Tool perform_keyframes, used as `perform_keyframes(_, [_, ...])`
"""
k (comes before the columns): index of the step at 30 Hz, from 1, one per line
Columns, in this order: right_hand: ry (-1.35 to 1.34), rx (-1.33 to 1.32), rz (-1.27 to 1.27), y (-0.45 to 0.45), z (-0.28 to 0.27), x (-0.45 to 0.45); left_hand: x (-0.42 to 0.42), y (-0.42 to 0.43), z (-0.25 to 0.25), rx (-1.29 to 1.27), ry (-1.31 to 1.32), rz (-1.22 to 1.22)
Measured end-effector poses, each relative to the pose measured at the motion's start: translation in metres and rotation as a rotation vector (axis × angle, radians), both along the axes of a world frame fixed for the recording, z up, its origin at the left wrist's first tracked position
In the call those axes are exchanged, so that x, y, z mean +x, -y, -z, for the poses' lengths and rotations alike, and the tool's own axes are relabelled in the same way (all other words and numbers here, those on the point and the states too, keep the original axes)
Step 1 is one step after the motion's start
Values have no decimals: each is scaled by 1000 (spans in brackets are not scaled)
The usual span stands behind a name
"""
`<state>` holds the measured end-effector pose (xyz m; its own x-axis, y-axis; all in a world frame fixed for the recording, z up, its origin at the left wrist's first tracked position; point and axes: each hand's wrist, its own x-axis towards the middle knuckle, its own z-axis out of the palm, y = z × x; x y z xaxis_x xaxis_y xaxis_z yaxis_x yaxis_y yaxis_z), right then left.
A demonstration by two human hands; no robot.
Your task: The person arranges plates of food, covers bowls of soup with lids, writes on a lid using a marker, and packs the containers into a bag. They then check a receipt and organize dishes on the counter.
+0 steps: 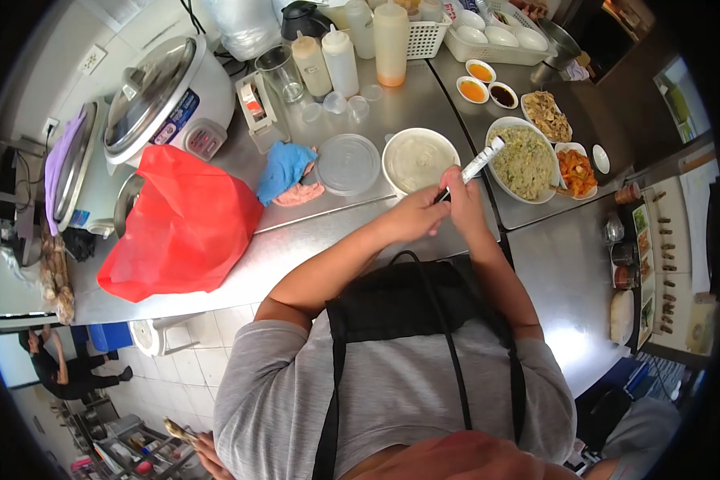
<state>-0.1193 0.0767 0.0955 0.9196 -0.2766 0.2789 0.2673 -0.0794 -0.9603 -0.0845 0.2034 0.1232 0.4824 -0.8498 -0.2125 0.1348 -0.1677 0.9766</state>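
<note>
My right hand is closed around a white marker pen, a slim barrel with dark printing that points up and to the right. My left hand is closed against the pen's dark lower end, partly hidden by the fingers. Just beyond both hands stands a round white bowl with a translucent lid or cover on it. Left of the bowl lies a clear round lid, beside a blue cloth and a pink cloth.
A red bag and a rice cooker stand left. Squeeze bottles line the back. Rightward are a plate of fried rice, kimchi, sauce dishes and a white basket. Another person is far left.
</note>
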Motion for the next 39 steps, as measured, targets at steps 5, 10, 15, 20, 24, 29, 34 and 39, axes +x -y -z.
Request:
perform_keyframes(5, [-244,48,-136,24,-17,-14,-18,1,4,-191,-312,184])
perform_keyframes(10, [87,719,-12,106,-48,10,-22,-20,-13,-194,-2,428])
perform_keyframes(15, [-303,182,69,62,-31,25,10,-28,-6,140,825,-139])
perform_keyframes(20, [-340,152,2,21,-11,49,8,-29,26,250,1078,-179])
perform_keyframes(24, [-349,-73,-17,15,0,61,3,-27,26,283,1068,-202])
perform_keyframes(29, [-373,-175,-6,12,8,63,-1,-27,33,269,1074,-252])
perform_keyframes(34, [-359,-209,-20,12,10,66,-1,-27,32,257,1071,-260])
perform_keyframes(39, [-205,-501,40,10,17,65,-1,-25,38,239,1073,-309])
